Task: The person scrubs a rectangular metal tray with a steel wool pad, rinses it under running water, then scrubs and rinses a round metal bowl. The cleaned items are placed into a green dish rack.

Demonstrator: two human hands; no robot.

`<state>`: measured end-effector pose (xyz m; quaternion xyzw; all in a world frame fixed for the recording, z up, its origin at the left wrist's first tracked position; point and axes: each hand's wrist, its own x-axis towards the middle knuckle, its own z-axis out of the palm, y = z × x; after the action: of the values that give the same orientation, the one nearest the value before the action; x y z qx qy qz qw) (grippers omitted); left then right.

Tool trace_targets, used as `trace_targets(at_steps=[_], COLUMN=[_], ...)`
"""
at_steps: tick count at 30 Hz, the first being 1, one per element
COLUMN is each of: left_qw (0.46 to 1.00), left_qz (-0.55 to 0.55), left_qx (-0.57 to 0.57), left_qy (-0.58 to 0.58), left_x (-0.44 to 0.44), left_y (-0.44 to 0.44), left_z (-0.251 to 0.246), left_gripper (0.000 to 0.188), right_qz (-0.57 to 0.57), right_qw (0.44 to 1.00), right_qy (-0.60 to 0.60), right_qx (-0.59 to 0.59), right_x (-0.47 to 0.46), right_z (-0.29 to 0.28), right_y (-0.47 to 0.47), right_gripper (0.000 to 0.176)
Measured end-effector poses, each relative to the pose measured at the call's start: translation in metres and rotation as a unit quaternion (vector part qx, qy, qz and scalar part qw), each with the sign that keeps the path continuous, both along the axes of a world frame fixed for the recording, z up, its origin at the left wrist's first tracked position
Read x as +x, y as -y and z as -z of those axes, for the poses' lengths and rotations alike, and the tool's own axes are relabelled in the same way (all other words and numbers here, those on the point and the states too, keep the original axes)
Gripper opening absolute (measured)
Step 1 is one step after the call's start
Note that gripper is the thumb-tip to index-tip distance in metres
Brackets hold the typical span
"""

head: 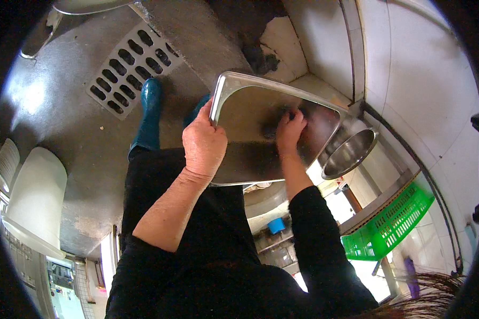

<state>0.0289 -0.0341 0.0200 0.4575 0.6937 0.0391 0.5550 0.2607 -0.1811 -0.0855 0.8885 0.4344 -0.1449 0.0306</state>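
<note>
A rectangular stainless steel pan (247, 159) is tilted in front of my body. My left hand (205, 143) grips its rim on the left side, with the thumb over the edge. Inside the pan, my right hand (290, 127) has its fingers curled close to the metal surface. A dark blurred patch lies around those fingers; I cannot tell whether it is a held pad or a shadow and reflection. The far corner of the pan partly hides one of my blue rubber boots.
The other blue rubber boot (151, 111) stands beside a slotted drain cover (121, 77) on the grey floor. At left is a white plastic bucket (38, 199). A steel bowl (349, 153) and a green plastic basket (391, 223) are at right near the tiled wall (415, 79).
</note>
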Motion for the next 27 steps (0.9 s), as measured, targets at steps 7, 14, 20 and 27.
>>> trace_targets(at_steps=[7, 14, 20, 27], left_qw=[1.000, 0.998, 0.994, 0.997], left_qz=[0.007, 0.042, 0.067, 0.016], left_qx=[0.016, 0.017, 0.043, 0.033], left_qy=[-0.007, -0.041, -0.070, -0.063], left_x=[0.000, 0.001, 0.003, 0.008], left_y=[0.001, 0.001, 0.000, 0.001], left_z=[0.002, 0.004, 0.002, 0.000], left_gripper=[0.044, 0.038, 0.035, 0.034], right_qz=[-0.057, -0.095, -0.140, 0.004], right_qw=[0.980, 0.949, 0.987, 0.998], right_qy=[-0.189, -0.175, 0.057, 0.055], right_qx=[-0.013, -0.245, 0.055, 0.040], right_x=[-0.082, -0.059, 0.018, 0.048], right_z=[-0.029, -0.072, -0.170, -0.134], right_y=[0.010, -0.032, -0.046, -0.030], right_gripper=[0.048, 0.049, 0.041, 0.059])
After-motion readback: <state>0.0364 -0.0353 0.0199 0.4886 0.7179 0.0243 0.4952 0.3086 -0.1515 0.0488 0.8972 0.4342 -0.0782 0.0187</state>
